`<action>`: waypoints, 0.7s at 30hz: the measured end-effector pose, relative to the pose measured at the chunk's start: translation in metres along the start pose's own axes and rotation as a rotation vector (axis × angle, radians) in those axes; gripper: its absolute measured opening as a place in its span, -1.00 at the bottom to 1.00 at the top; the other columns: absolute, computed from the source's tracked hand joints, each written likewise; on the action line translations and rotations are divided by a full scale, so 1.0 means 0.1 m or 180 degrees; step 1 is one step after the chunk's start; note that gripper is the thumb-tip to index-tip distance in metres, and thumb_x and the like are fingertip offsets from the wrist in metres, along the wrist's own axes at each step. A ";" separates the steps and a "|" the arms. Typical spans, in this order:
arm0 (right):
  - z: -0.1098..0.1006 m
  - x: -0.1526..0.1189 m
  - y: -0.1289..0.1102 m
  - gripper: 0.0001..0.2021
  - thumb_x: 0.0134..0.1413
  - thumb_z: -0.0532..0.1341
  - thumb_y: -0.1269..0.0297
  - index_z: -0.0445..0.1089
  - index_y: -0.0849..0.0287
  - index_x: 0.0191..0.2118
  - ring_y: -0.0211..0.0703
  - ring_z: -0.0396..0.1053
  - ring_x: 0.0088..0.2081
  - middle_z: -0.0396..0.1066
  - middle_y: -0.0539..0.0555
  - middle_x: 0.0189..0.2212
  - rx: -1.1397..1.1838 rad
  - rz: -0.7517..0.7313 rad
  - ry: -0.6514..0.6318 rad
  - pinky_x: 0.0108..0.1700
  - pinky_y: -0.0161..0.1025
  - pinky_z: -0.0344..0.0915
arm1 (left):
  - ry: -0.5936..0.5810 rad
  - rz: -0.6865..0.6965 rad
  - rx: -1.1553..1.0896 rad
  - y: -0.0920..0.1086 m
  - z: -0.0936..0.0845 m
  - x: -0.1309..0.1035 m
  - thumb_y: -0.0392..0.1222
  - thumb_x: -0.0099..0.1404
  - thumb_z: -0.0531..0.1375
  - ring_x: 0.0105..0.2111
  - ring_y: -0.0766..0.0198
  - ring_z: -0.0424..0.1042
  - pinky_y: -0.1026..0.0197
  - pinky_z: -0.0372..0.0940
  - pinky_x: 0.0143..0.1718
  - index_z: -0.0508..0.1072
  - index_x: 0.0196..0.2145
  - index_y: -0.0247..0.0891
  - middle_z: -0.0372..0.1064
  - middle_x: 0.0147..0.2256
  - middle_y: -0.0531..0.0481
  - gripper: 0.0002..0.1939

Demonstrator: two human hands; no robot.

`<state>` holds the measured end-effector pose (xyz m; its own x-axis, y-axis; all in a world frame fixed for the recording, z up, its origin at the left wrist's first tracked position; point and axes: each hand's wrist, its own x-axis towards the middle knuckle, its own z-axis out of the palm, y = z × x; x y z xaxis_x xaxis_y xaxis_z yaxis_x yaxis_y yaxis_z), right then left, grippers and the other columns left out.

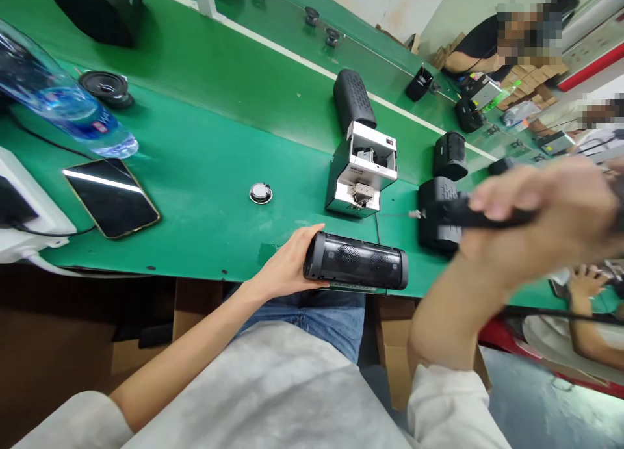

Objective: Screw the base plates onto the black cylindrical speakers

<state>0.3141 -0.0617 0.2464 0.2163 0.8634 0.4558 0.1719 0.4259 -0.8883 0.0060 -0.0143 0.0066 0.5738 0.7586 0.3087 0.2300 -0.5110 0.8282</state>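
Note:
My left hand (291, 266) is closed around the left end of a black cylindrical speaker housing (358, 262), which lies on its side at the table's front edge. My right hand (556, 202), smeared by motion, is wrapped round a black electric screwdriver (453, 214) raised to the right of the housing. Its thin bit points left, toward a white and black screw feeder (363, 169) that stands just behind the housing. Whether a screw sits on the bit is too blurred to tell. A small round speaker driver (260, 193) lies left of the feeder.
Black speaker housings (353, 98) stand behind the feeder and to the right (449, 155). At left are a phone (112, 199), a water bottle (73, 108), a black speaker driver (104, 87) and a white device (24, 208). Co-workers sit along the right side.

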 end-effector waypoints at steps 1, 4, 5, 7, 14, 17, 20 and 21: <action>0.20 0.12 0.11 -0.49 0.28 0.58 -0.15 0.36 -0.01 0.03 -0.14 0.43 -0.32 0.30 -0.06 -0.41 -0.0015 -0.0013 -0.0038 -0.30 -0.07 0.52 | 0.0018 0.0013 -0.0001 0.00 0.00 0.00 -0.06 0.18 0.70 0.48 -0.42 0.33 -0.44 0.38 0.46 -0.09 0.66 0.02 0.23 0.49 -0.36 0.39; 0.78 0.53 0.48 -0.47 0.33 0.53 -0.20 0.31 -0.03 0.06 -0.19 0.38 -0.34 0.28 -0.07 -0.42 -0.0114 -0.0257 -0.0020 -0.31 -0.09 0.49 | 0.0037 0.0032 0.0012 -0.01 0.01 0.00 -0.07 0.16 0.71 0.47 -0.42 0.33 -0.45 0.38 0.46 -0.11 0.66 0.04 0.23 0.48 -0.36 0.42; 0.93 0.66 0.59 -0.48 0.35 0.51 -0.22 0.29 -0.04 0.02 -0.25 0.30 -0.41 0.23 -0.11 -0.46 -0.0146 -0.0492 0.0159 -0.36 -0.14 0.43 | 0.0027 0.0022 0.0013 -0.01 0.01 0.00 -0.07 0.16 0.72 0.47 -0.41 0.34 -0.45 0.38 0.45 -0.12 0.66 0.04 0.24 0.47 -0.36 0.43; 1.14 0.86 0.76 -0.50 0.37 0.48 -0.24 0.23 -0.08 -0.06 -0.33 0.11 -0.54 0.10 -0.19 -0.54 -0.0170 -0.1046 0.0728 -0.50 -0.20 0.23 | 0.0002 -0.0011 0.0000 -0.01 0.01 0.00 -0.07 0.15 0.72 0.46 -0.41 0.34 -0.44 0.39 0.45 -0.12 0.66 0.04 0.24 0.46 -0.35 0.44; 1.17 0.90 0.84 -0.53 0.37 0.52 -0.15 0.23 -0.11 -0.12 -0.31 0.06 -0.58 0.05 -0.19 -0.54 -0.0145 -0.1151 0.0913 -0.54 -0.14 0.17 | -0.0006 -0.0035 -0.0017 0.01 -0.01 0.01 -0.05 0.18 0.69 0.46 -0.40 0.34 -0.42 0.37 0.46 -0.11 0.66 0.03 0.24 0.46 -0.35 0.40; 0.89 0.72 0.66 -0.54 0.38 0.50 -0.19 0.30 -0.09 0.01 -0.16 0.36 -0.38 0.23 -0.09 -0.46 -0.0084 -0.0598 0.0509 -0.31 -0.05 0.48 | -0.0016 -0.0002 0.0031 0.01 -0.02 0.01 -0.04 0.19 0.69 0.46 -0.39 0.34 -0.40 0.36 0.47 -0.11 0.66 0.01 0.22 0.46 -0.36 0.38; 0.40 0.46 0.36 -0.54 0.37 0.49 -0.17 0.39 -0.05 0.10 0.02 0.53 -0.13 0.37 0.04 -0.32 -0.0136 -0.0025 0.0159 -0.14 0.06 0.59 | -0.0014 0.0034 0.0073 0.01 -0.02 0.01 -0.05 0.20 0.68 0.47 -0.36 0.33 -0.36 0.34 0.49 -0.11 0.65 -0.02 0.21 0.47 -0.37 0.37; 0.23 0.36 0.25 -0.56 0.36 0.50 -0.15 0.41 -0.05 0.08 0.03 0.54 -0.13 0.36 0.04 -0.32 -0.0162 0.0083 0.0169 -0.17 0.04 0.59 | -0.0013 0.0048 0.0083 0.01 -0.02 0.02 -0.04 0.20 0.67 0.47 -0.36 0.33 -0.35 0.33 0.50 -0.10 0.65 -0.03 0.21 0.47 -0.37 0.36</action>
<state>0.3039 -0.0139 0.2389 0.2718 0.8578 0.4362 0.2140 0.3881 -0.8964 0.0055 -0.0127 0.0086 0.5806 0.7491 0.3189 0.2418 -0.5327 0.8110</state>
